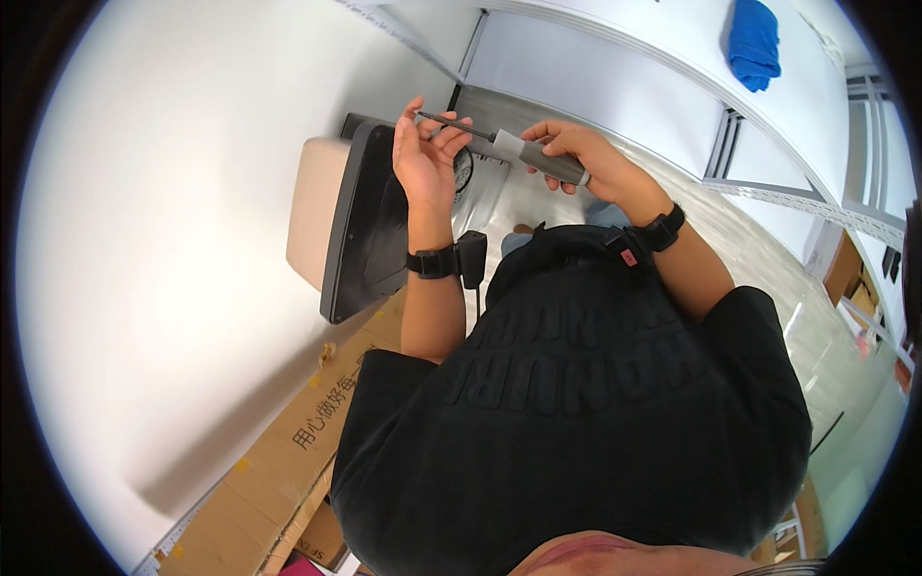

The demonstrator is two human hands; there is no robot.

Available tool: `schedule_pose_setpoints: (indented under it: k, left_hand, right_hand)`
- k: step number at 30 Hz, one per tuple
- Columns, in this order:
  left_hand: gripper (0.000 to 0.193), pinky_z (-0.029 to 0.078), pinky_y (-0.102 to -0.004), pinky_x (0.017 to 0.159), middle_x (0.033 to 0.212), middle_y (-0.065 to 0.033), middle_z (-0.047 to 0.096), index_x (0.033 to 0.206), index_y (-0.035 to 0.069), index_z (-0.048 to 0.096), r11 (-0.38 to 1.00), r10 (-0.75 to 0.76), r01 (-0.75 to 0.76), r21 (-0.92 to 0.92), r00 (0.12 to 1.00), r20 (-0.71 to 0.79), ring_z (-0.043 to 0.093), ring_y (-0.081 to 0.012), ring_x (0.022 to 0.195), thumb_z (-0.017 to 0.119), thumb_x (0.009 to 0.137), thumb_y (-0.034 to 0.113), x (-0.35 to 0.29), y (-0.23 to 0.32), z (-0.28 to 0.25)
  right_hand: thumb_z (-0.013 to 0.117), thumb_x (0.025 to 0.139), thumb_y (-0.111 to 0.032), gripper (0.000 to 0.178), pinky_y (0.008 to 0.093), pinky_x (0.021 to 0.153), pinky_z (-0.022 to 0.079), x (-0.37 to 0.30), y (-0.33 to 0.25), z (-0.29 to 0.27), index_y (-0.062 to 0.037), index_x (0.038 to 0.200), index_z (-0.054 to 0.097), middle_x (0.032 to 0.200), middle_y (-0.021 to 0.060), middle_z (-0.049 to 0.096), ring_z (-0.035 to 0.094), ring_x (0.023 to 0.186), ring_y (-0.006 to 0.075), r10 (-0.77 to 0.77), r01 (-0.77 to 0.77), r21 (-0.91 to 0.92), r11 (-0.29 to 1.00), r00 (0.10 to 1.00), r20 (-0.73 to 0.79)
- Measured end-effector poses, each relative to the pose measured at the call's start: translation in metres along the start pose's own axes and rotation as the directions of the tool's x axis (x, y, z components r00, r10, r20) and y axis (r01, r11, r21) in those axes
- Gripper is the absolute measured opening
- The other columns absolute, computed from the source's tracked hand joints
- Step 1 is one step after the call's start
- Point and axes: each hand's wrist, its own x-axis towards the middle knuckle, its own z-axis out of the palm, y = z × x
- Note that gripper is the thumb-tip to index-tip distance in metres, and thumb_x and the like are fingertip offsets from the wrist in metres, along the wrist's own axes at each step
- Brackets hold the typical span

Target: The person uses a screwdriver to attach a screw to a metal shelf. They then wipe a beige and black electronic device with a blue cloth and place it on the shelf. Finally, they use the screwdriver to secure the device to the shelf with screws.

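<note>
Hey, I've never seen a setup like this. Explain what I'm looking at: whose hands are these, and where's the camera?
There's no robot here: one person works with two bare hands. The only picture comes from a wide camera worn on their head, looking down, so straight edges bend. The dark shirt is the wearer's own, and each wrist has a black band.

The right hand holds what looks like a screwdriver by its grey handle. The left hand is at its tip; whether it touches is hard to tell. A blue cloth lies on the white surface at upper right.
</note>
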Motion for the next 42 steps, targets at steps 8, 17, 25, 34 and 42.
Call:
schedule_pose_setpoints:
  k: [8,17,25,34,42]
  left_hand:
    - [0.023,0.054,-0.0291,0.059,0.085,-0.0155,0.067,0.108,0.007,0.050,0.979,-0.059,0.042,0.201,0.995,0.080,0.068,-0.0226,0.072,0.041,0.101,0.027,0.024,-0.049,0.080]
    - [0.018,0.050,-0.0299,0.069,0.095,-0.0078,0.064,0.109,0.007,0.056,0.926,-0.316,0.223,0.306,0.900,0.300,0.063,-0.0169,0.083,0.053,0.097,0.019,0.051,-0.123,0.200]
    - [0.017,0.049,-0.0285,0.073,0.090,-0.0048,0.063,0.105,0.001,0.061,0.861,-0.476,0.346,0.372,0.804,0.355,0.060,-0.0153,0.085,0.059,0.093,0.014,0.085,-0.143,0.255]
    - [0.014,0.049,-0.0264,0.063,0.079,-0.0039,0.065,0.096,0.000,0.068,0.734,-0.207,-0.138,0.665,0.888,0.412,0.060,-0.0135,0.069,0.065,0.087,0.010,0.136,-0.181,0.278]
    - [0.011,0.050,-0.0365,0.062,0.081,-0.0113,0.065,0.090,0.006,0.070,0.240,0.034,-0.674,0.699,0.726,0.687,0.062,-0.0269,0.069,0.065,0.081,0.011,0.148,-0.211,0.298]
  right_hand:
    - [0.050,0.083,-0.016,0.039,0.0216,0.041,0.041,-0.058,-0.011,-0.073,-0.0004,0.119,0.052,0.085,0.0094,0.065,0.058,0.056,0.0113,-0.105,0.111,0.096,0.989,0.993,-0.060]
    - [0.050,0.084,-0.019,0.037,0.0206,0.038,0.043,-0.137,-0.012,-0.172,0.0002,0.116,0.051,0.086,0.0121,0.065,0.062,0.055,0.0129,-0.187,0.263,0.297,0.918,0.947,-0.262]
    - [0.051,0.084,-0.020,0.038,0.0219,0.038,0.042,-0.164,-0.028,-0.213,-0.0001,0.117,0.050,0.087,0.0124,0.066,0.060,0.053,0.0120,-0.234,0.342,0.318,0.884,0.914,-0.332]
    - [0.050,0.084,-0.021,0.036,0.0221,0.037,0.041,-0.156,-0.030,-0.223,-0.0014,0.115,0.050,0.083,0.0115,0.066,0.060,0.052,0.0133,-0.236,0.407,0.366,0.837,0.872,-0.429]
    - [0.049,0.084,-0.021,0.031,0.0237,0.036,0.036,-0.153,-0.030,-0.221,-0.0024,0.110,0.049,0.081,0.0145,0.063,0.053,0.047,0.0164,-0.231,0.502,0.376,0.779,0.786,-0.573]
